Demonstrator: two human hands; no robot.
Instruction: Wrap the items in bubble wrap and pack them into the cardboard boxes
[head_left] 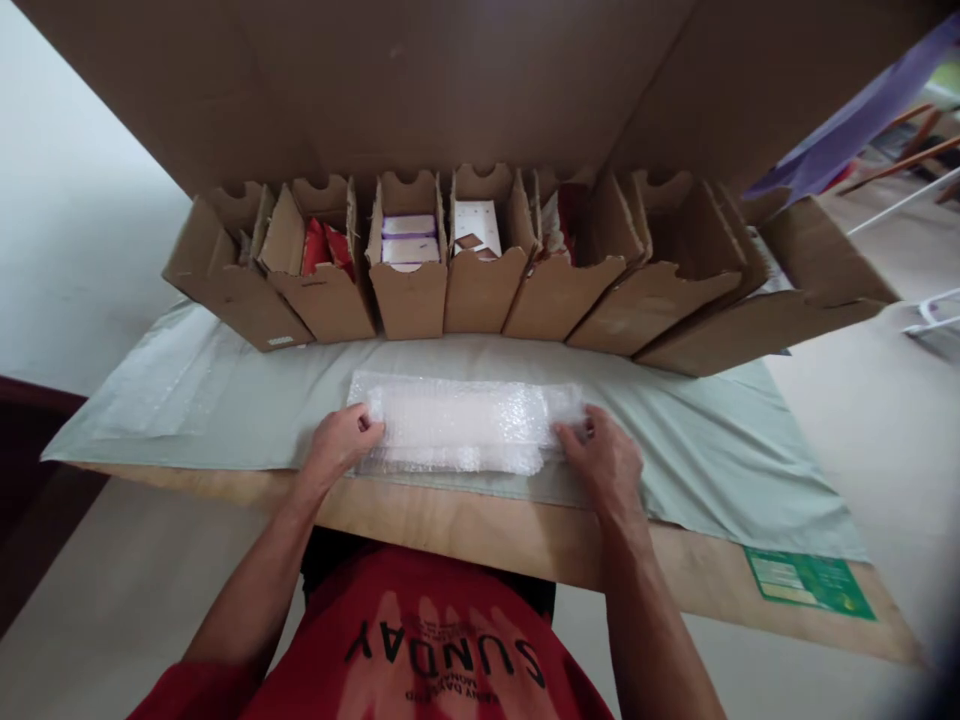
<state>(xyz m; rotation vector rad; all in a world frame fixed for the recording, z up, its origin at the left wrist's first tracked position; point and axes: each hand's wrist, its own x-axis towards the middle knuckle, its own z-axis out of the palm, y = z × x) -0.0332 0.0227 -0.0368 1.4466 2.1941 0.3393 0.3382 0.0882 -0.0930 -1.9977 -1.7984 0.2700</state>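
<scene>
A long strip of clear bubble wrap [465,425] lies flat on a pale green sheet [697,440] that covers a wooden tabletop [480,530]. My left hand [341,445] is closed on the left end of the bubble wrap, fingers curled over its edge. At the right end, my right hand [604,460] pinches the wrap between thumb and fingers. Both hands rest near the table's front edge.
A row of several open cardboard bins [409,290] stands behind the wrap, some with white, purple and red packets inside. Large cardboard panels [420,80] lean above them. A green label [810,580] sticks to the table's right front corner.
</scene>
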